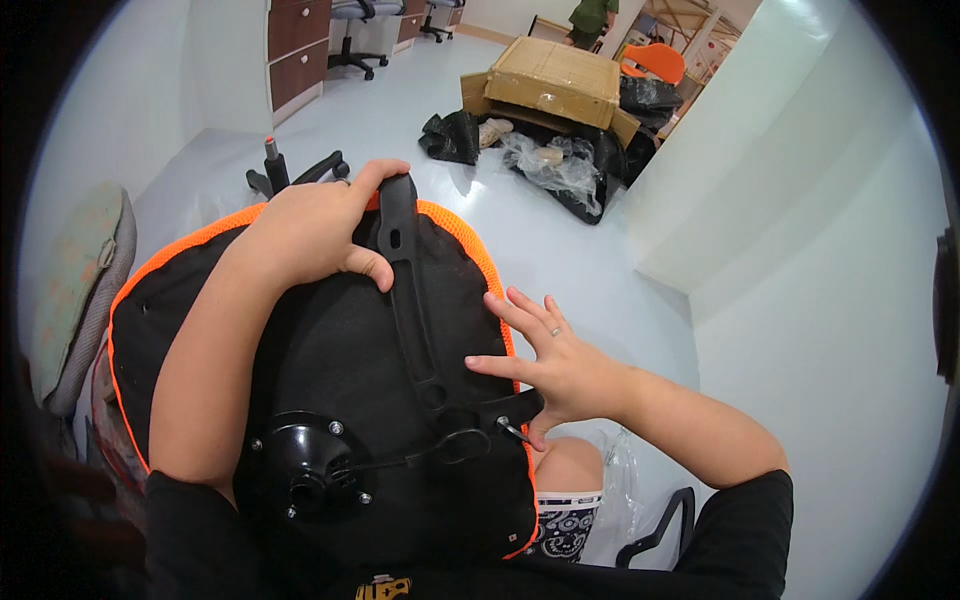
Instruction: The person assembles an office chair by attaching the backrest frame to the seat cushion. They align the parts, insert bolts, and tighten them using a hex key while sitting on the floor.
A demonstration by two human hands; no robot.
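Note:
An upturned chair seat (330, 340) lies across my lap, its black underside up and an orange mesh edge around it. A black plastic armrest (412, 310) runs along its right part. My left hand (320, 225) is closed around the armrest's far end, thumb on the near side. Beside the armrest's near end, my right hand (560, 370) has its fingers spread over the seat's right edge. Its thumb is close to a bent metal rod (512, 430), perhaps a hex key, at the armrest's corner; contact is unclear. Bolts surround a round black mount (305, 450) on the underside.
Beyond the seat stands a black chair base (300, 175) with an upright gas cylinder. Another black armrest (660, 535) lies at lower right. A cardboard box (555, 80) sits farther off among plastic wrapping (555, 160). A grey cushion (85, 290) leans at the left; a wall (800, 250) stands right.

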